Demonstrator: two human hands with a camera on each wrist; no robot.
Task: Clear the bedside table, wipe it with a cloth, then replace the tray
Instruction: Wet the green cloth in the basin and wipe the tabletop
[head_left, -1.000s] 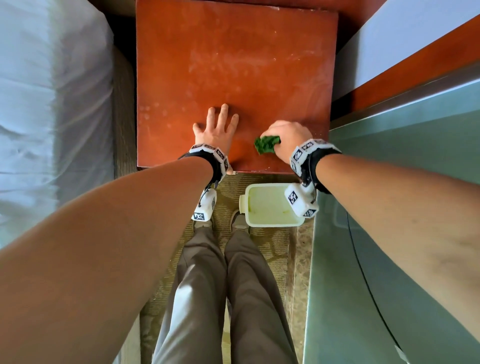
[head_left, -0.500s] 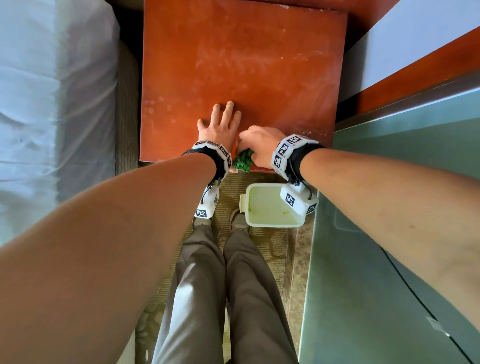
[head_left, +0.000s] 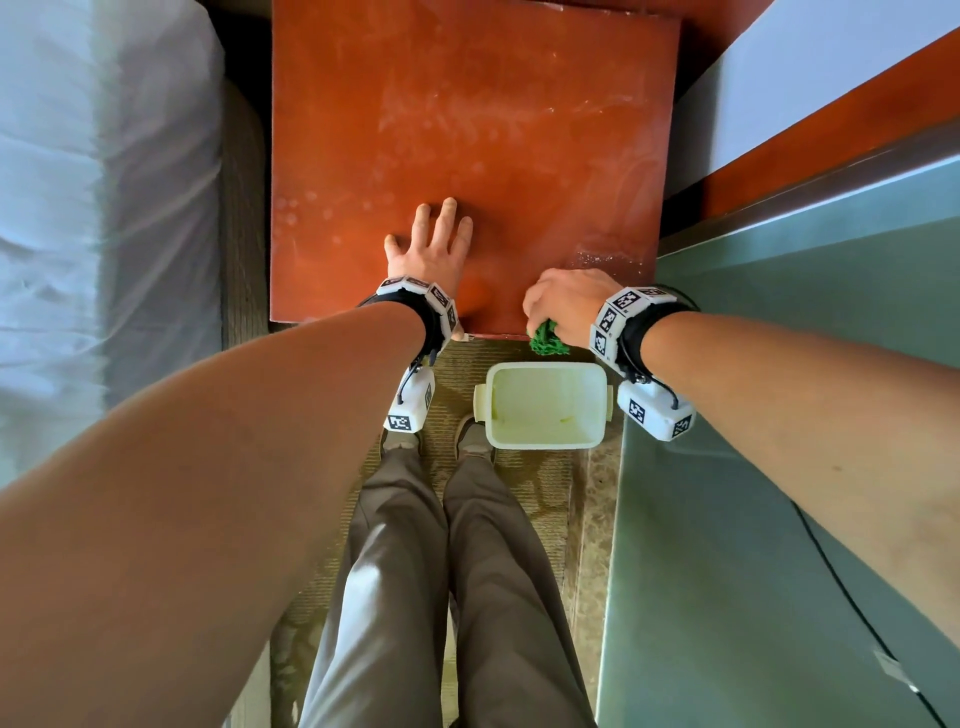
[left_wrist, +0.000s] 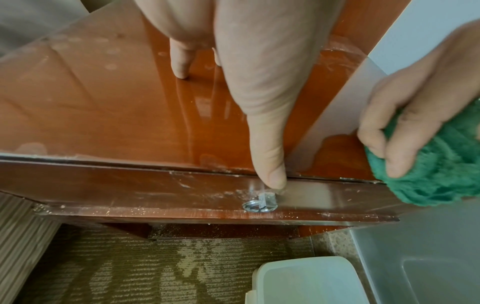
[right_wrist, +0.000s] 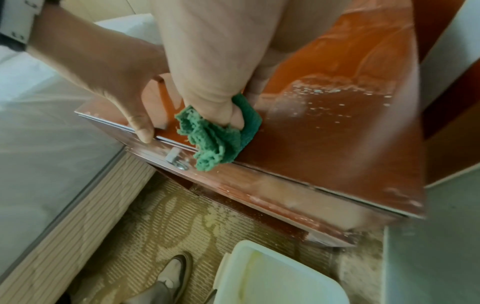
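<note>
The red-brown bedside table (head_left: 467, 104) has nothing on its top, which shows damp streaks. My left hand (head_left: 431, 249) lies flat on it near the front edge, fingers straight; in the left wrist view its thumb (left_wrist: 270, 164) hangs over the edge. My right hand (head_left: 566, 301) grips a bunched green cloth (head_left: 545, 340) and presses it on the front edge, right of the left hand. In the right wrist view the cloth (right_wrist: 218, 144) spills over the edge beside the drawer's metal lock (right_wrist: 176, 158). The pale tray (head_left: 545, 405) sits on the carpet below the cloth.
A bed with a white sheet (head_left: 104, 208) runs along the left. A grey-green surface (head_left: 779, 467) fills the right side. My legs and shoes (head_left: 400, 441) stand on the patterned carpet just left of the tray. Droplets (head_left: 608, 254) lie near the table's front right corner.
The right hand slid the cloth left until it was against the left hand, then back right along the front edge. The left hand has stayed flat in place.
</note>
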